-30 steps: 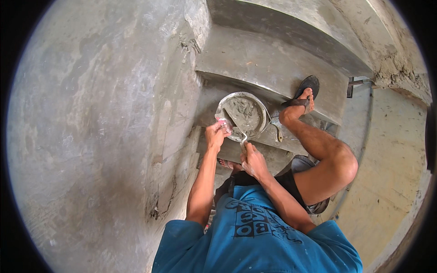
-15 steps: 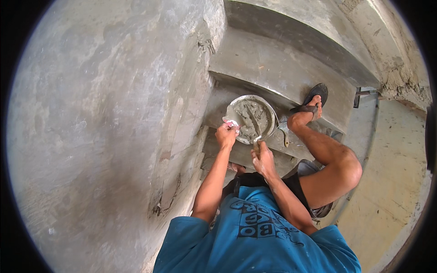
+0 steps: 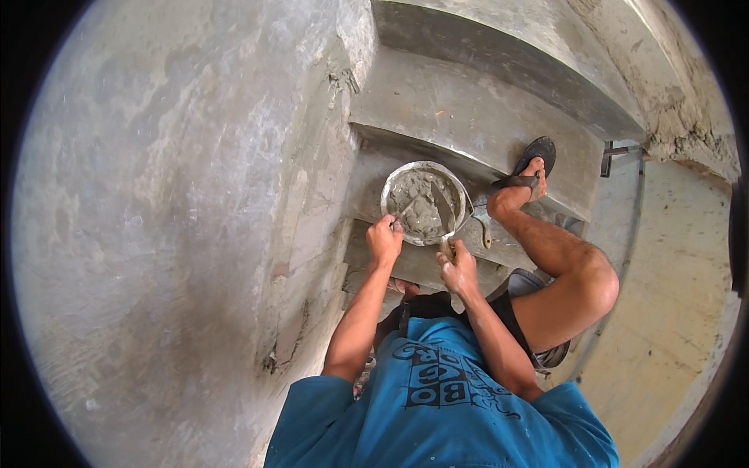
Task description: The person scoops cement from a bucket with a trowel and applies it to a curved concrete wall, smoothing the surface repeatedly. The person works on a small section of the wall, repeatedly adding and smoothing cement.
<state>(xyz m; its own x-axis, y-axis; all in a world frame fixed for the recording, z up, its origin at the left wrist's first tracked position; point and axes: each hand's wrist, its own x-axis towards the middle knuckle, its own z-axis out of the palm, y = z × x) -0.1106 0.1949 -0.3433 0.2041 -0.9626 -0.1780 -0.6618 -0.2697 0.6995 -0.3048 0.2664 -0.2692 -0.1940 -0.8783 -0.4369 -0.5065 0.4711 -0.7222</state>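
A round bucket (image 3: 384, 193) stands on a concrete step, with wet grey mortar (image 3: 418, 189) in it. My left hand (image 3: 384, 240) is closed at the bucket's near left rim, gripping a thin flat scraper (image 3: 406, 209) that appears nearly edge-on over the mortar. At the near right rim, my right hand (image 3: 459, 269) is wrapped around the handle of a trowel (image 3: 447, 247). The trowel's blade reaches into the bucket, along the right side of the mortar.
To the left rises a broad grey plastered wall (image 3: 179, 195). Concrete steps (image 3: 437, 97) climb beyond the bucket; my sandalled foot (image 3: 534, 175) rests on one at the right. Beside the bucket lies a short curved handle (image 3: 486, 234). A pale floor (image 3: 663, 312) stretches at far right.
The scraper in my left hand has turned from showing its pale pinkish face at the rim to nearly edge-on over the mortar. My right hand still holds the trowel, slightly farther right.
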